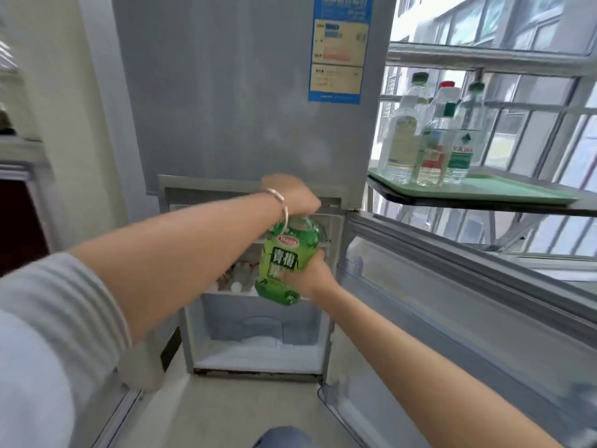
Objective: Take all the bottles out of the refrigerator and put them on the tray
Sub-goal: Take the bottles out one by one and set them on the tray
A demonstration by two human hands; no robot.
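Note:
A green bottle [284, 260] with a green label hangs in front of the open lower compartment of the grey refrigerator [226, 92]. My left hand [290, 195] grips its top, and my right hand [310, 273] holds its lower side. Behind the bottle, several small white-capped bottles [239, 279] sit on a shelf inside the refrigerator. To the right, a green tray [504, 189] rests on a dark shelf and carries several clear bottles [429, 140] standing upright at its left end.
The lower refrigerator door [452, 302] stands open to the right, below the tray's shelf. A frosted drawer space [258, 337] lies at the refrigerator's bottom. Window bars [533, 124] run behind the tray. A dark cabinet [19, 221] is at the left.

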